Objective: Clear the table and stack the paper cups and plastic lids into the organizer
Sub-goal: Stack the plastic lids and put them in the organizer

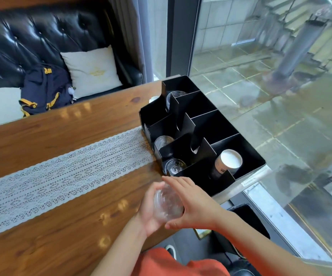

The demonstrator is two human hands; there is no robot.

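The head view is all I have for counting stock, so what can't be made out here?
- Lids between the left hand and right hand: clear and blurred, count unreadable.
- Paper cups in the organizer: a divider hides the lower part, so the stack's depth is unknown.
- White object behind the organizer: mostly hidden by its wall.
- Cup print: too small.

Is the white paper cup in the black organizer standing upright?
No, the white paper cup lies tilted on its side in the black organizer's near compartment.

Illegible dark print on paper cup [224, 166]
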